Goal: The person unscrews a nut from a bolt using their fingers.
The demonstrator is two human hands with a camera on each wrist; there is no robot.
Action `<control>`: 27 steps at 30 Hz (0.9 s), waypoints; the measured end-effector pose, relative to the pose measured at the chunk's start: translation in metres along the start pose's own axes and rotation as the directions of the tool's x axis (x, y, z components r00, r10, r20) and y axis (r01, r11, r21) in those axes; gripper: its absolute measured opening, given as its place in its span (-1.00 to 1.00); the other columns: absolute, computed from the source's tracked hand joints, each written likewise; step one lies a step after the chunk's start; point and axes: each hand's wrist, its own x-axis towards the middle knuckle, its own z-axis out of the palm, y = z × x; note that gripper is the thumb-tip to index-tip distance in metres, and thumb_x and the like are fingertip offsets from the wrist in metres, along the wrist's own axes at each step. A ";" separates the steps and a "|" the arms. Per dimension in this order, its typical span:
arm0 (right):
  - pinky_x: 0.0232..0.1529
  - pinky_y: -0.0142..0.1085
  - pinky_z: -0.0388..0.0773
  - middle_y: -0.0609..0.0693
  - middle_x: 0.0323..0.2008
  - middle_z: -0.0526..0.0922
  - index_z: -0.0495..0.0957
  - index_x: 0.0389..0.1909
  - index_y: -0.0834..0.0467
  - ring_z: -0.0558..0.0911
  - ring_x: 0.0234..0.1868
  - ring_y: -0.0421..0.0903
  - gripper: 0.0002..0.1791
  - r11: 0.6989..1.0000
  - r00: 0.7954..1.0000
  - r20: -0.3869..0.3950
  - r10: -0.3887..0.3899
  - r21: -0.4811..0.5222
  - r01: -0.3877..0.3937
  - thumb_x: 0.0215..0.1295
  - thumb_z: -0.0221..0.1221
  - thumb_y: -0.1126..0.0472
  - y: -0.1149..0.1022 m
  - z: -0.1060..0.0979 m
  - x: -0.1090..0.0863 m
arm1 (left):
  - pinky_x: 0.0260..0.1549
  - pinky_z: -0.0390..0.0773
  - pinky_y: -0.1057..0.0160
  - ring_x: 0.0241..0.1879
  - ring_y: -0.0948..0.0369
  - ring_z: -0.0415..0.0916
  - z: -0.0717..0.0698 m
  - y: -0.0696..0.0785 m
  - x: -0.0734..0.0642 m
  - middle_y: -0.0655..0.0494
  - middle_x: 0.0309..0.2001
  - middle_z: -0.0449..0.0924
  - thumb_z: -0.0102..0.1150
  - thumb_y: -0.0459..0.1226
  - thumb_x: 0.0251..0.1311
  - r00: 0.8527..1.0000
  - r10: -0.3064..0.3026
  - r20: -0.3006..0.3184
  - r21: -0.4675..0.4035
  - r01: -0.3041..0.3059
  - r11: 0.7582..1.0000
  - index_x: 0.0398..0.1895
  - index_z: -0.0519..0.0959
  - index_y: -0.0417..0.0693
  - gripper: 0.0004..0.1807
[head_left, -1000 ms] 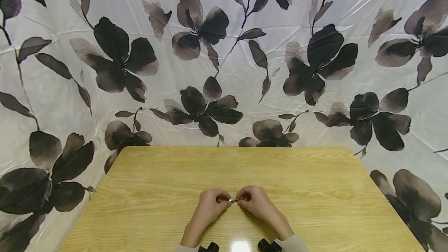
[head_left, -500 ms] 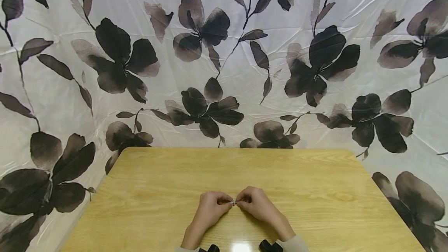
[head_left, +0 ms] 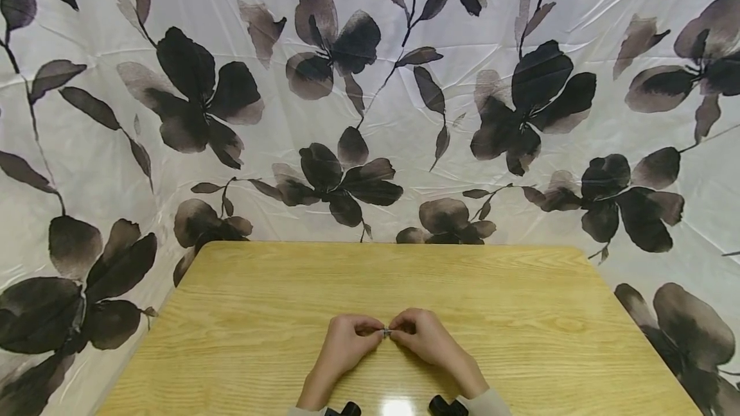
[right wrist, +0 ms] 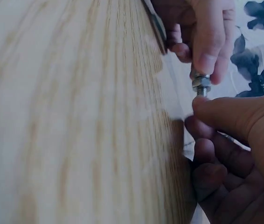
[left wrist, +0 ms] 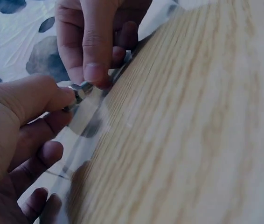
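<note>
A small silvery metal bolt (head_left: 387, 332) spans the narrow gap between the two hands, just over the table. With thumb and finger the left hand (head_left: 345, 341) pinches one end of it. The right hand (head_left: 424, 336) pinches the threaded end the same way. A hex nut (right wrist: 201, 84) sits round the shank, close against the left fingertips; in the left wrist view the nut (left wrist: 79, 92) shows between both thumbs. Fingers cover both ends of the bolt. The remaining fingers of the left hand are loosely bent in its wrist view.
A wooden table (head_left: 260, 287) with light yellow grain lies beneath both hands. Behind and beside it hangs a white cloth (head_left: 439, 165) printed with dark flowers. Black wrist devices (head_left: 448, 406) sit at the cuffs, and a bright glare spot marks the table's near part.
The fingertips have come closer together, so less of the bolt shows between them than a second ago. Otherwise both hands stay in nearly the same place.
</note>
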 end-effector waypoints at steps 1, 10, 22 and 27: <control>-0.27 -0.41 0.57 -0.10 -0.28 0.75 0.76 -0.21 0.07 0.61 -0.32 -0.36 -0.93 1.000 1.000 0.000 0.000 0.013 0.000 0.39 0.32 0.20 0.001 0.000 0.000 | -0.32 0.64 0.38 -0.33 0.36 0.72 0.000 0.000 0.000 0.17 -0.33 0.81 0.43 -0.31 0.18 1.000 -0.011 -0.003 -0.011 0.011 1.000 -0.28 0.82 -0.01 -0.93; -0.43 -0.37 0.60 0.06 -0.32 0.80 0.77 -0.16 0.12 0.68 -0.47 -0.11 -0.86 0.981 0.999 -0.049 -0.009 0.191 0.018 0.40 0.32 0.15 -0.005 -0.012 -0.005 | -0.15 0.68 0.24 -0.18 0.29 0.74 -0.006 0.015 0.002 0.25 -0.26 0.81 0.44 -0.16 0.24 0.998 -0.039 -0.051 -0.079 0.035 0.996 -0.23 0.83 0.15 -0.92; -0.30 -0.24 0.68 0.16 -0.22 0.80 0.77 -0.13 0.17 0.75 -0.33 -0.14 -0.82 0.945 0.992 -0.121 -0.029 0.321 0.067 0.39 0.32 0.16 -0.032 -0.046 -0.014 | 0.00 0.62 -0.04 -0.18 0.31 0.71 -0.014 0.053 0.012 0.33 -0.30 0.80 0.48 -0.10 0.21 0.993 0.057 -0.105 -0.102 -0.068 0.992 -0.26 0.81 0.25 -0.93; -0.32 -0.28 0.66 0.15 -0.23 0.80 0.77 -0.14 0.20 0.72 -0.35 -0.23 -0.81 0.948 0.990 -0.135 -0.041 0.308 0.081 0.39 0.33 0.17 -0.042 -0.056 -0.015 | 0.03 0.60 0.00 -0.14 0.29 0.70 -0.022 0.067 0.015 0.33 -0.27 0.80 0.48 -0.17 0.20 0.995 0.062 -0.072 -0.098 -0.069 0.993 -0.27 0.81 0.25 -0.93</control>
